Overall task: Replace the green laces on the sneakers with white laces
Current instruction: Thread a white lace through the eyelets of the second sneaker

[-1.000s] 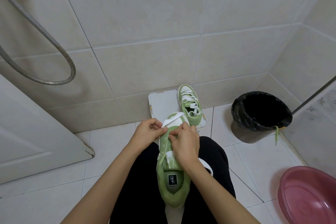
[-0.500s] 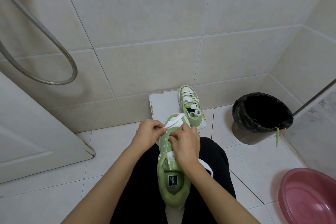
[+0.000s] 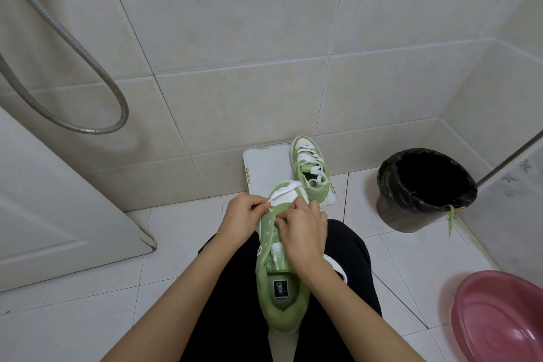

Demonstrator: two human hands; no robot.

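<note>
Left hand (image 3: 244, 216) and right hand (image 3: 304, 232) pinch the white lace (image 3: 286, 187) on the sneaker (image 3: 283, 316); insole label (image 3: 280, 291) illegible.

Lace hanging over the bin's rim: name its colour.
The lace is green; head view shows it best.

My right hand (image 3: 304, 232) covers the middle eyelets and tongue of the sneaker (image 3: 279, 300) in my lap. Its fingertips are tucked under, so I can't tell what they pinch. White lace (image 3: 284, 189): one end disappears inside my left hand (image 3: 244, 219) pinch. Insole label (image 3: 280, 289) too small to read. Second sneaker (image 3: 308, 169): near end partly hidden behind the lap sneaker's toe. Green lace (image 3: 450, 219) hangs over the bin (image 3: 405, 219) rim, upper end lost inside. Pink basin (image 3: 499, 320) is cut by the right and bottom edges. Shower hose (image 3: 98, 67) and door (image 3: 58, 200) are cut at left.
</note>
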